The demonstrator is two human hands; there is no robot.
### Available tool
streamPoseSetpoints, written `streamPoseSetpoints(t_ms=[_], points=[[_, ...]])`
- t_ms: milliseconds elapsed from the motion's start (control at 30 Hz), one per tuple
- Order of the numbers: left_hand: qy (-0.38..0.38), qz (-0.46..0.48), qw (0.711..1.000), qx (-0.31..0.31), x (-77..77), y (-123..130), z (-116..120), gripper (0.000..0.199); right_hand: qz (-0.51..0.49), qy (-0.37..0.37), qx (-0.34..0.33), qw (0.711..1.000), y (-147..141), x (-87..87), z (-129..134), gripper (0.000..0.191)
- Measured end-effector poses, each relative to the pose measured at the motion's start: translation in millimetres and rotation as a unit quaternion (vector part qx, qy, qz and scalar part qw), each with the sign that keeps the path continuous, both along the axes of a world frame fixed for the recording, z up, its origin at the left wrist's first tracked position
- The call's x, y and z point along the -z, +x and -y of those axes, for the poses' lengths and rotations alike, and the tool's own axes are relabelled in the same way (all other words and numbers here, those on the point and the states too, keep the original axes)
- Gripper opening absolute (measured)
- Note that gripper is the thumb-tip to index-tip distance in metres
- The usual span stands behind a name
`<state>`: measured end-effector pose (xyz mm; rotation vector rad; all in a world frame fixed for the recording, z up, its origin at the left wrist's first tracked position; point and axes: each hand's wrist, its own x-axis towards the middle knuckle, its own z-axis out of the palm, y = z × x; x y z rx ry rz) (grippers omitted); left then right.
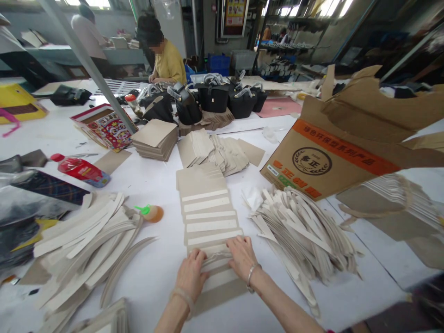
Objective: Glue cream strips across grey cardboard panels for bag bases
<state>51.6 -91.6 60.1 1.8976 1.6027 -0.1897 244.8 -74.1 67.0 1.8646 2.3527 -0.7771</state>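
A row of overlapping grey-beige card pieces [203, 180] with pale strips across them runs down the middle of the white table. Near its lower end, my left hand [191, 274] has its fingers bent around the left end of a pale strip bundle [218, 257]. The right end of this bundle is pinched by my right hand [243, 255]. Both hands rest low over the cards. Loose pale strips lie in a heap [305, 231] to the right and in another heap [93, 236] to the left.
A small glue bottle [151, 213] with a green tip stands left of the row. Beyond are stacked cards [155, 138], black bags [213, 95] and a red bottle [81, 170]. A large carton [322, 152] stands at right. A person in yellow [171, 62] works across the table.
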Motion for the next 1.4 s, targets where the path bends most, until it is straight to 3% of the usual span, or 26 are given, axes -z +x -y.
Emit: streamPoseSetpoints(t_ms=[100,167,333,533,733,967,1133,1233,1400], points=[[0.017,-0.001,1.0,-0.009,5.3,2,-28,0.064,0.009,0.001,-0.003,1.0,0,4.1,-27,0.029],[0.019,0.001,1.0,-0.011,11.0,3,-38,0.071,0.006,0.004,-0.006,1.0,2,9.0,-36,0.028],[-0.007,-0.001,1.0,-0.017,18.3,4,-52,0.07,0.027,-0.013,-0.012,0.999,2,14.6,-49,0.03],[-0.036,-0.036,0.999,-0.016,11.1,7,-64,0.054,0.029,-0.016,-0.014,0.999,-1,16.6,-58,0.026],[-0.04,-0.05,0.998,-0.019,5.4,9,-66,0.047,0.004,-0.016,0.005,1.0,2,19.3,-50,0.03],[0.001,-0.029,0.999,0.033,2.3,7,-48,0.034,-0.005,-0.019,-0.004,1.0,1,20.4,-32,0.03],[-0.071,0.0,0.997,0.012,7.2,1,-38,0.031,-0.023,-0.038,0.017,0.999,2,21.9,-15,0.029],[-0.068,0.018,0.998,-0.007,4.2,-3,-60,0.042,-0.032,-0.056,0.037,0.997,2,16.5,-37,0.032],[0.008,-0.001,1.0,-0.013,-3.7,-3,-128,0.055,-0.01,-0.05,0.047,0.998,-4,10.1,-112,0.038]])
